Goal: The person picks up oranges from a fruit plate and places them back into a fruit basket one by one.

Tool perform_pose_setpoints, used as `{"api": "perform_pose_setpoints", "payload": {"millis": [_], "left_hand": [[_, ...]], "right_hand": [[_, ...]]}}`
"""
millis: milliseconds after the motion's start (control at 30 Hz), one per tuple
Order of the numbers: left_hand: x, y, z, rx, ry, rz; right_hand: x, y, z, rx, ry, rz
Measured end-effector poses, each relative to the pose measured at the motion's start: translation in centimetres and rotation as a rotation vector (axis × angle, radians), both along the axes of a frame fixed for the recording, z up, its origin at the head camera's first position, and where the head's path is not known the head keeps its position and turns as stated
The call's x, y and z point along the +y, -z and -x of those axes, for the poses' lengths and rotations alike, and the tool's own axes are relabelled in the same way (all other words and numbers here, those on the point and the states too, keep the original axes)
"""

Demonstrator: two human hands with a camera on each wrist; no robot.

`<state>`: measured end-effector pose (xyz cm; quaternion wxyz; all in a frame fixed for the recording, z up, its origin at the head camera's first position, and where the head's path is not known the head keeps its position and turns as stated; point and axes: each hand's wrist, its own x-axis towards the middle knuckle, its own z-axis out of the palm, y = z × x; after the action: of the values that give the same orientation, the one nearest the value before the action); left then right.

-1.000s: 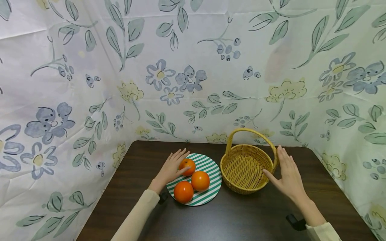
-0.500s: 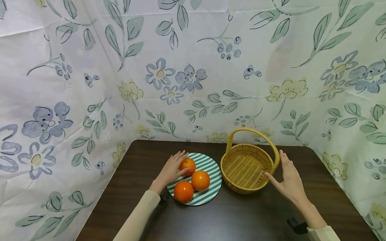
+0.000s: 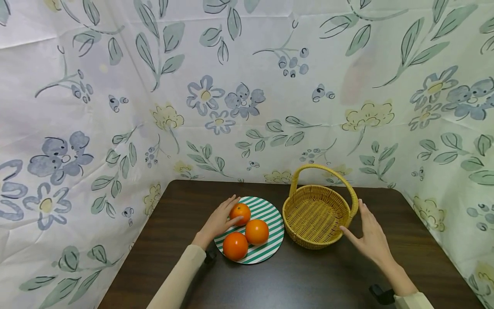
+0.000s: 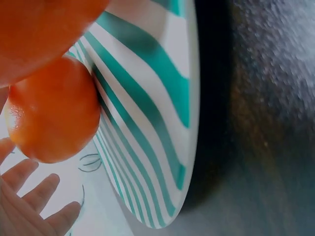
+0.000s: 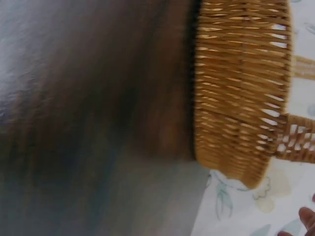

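Note:
My left hand [image 3: 220, 219] reaches over the left side of a round plate [image 3: 272, 237] with green and white stripes. Its fingers are spread, and the thumb lies across the farthest orange [image 3: 240, 210] in the head view. Two more oranges share the plate: one in the middle [image 3: 256, 232] and one nearest to me [image 3: 235, 246]. The left wrist view has the fingers [image 4: 40, 191] extended just below an orange [image 4: 54, 110]. On the right, my right hand [image 3: 371, 237] is held beside a yellow wicker basket [image 3: 313, 243], thumb and fingertips close to the foot of its tall handle [image 3: 343, 182].
Plate and basket stand side by side on a dark brown wooden table [image 3: 308, 279]. Behind and to the sides hangs a white cloth [image 3: 293, 98] printed with leaves and flowers. The basket's inside [image 3: 316, 214] shows bare weave.
My right hand has shifted slightly down and to the right along the basket's handle. My left hand has dipped a little beside the far orange. Plate, oranges and basket stay put.

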<state>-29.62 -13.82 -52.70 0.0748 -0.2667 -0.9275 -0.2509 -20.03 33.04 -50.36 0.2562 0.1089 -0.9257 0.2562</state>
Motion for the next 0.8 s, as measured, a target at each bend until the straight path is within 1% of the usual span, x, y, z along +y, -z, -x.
{"api": "perform_pose_setpoints", "payload": {"millis": [100, 267, 367, 567, 800], "left_hand": [[0.1, 0.2, 0.1, -0.031, -0.003, -0.019], [0.3, 0.4, 0.2, -0.113, -0.02, -0.027], [0.4, 0.4, 0.2, -0.133, -0.023, -0.036], [0.5, 0.3, 0.1, -0.15, -0.026, -0.06], [0.7, 0.2, 0.0, -0.132, -0.005, -0.063]], "right_hand": [[0.3, 0.7, 0.2, -0.024, -0.004, 0.003], [0.8, 2.2, 0.5, -0.051, -0.01, -0.017], [0.9, 2.7, 0.7, -0.069, -0.018, -0.019], [1.0, 3.6, 0.7, -0.114, -0.008, -0.03], [1.3, 4.0, 0.7, -0.174, 0.002, -0.072]]}}
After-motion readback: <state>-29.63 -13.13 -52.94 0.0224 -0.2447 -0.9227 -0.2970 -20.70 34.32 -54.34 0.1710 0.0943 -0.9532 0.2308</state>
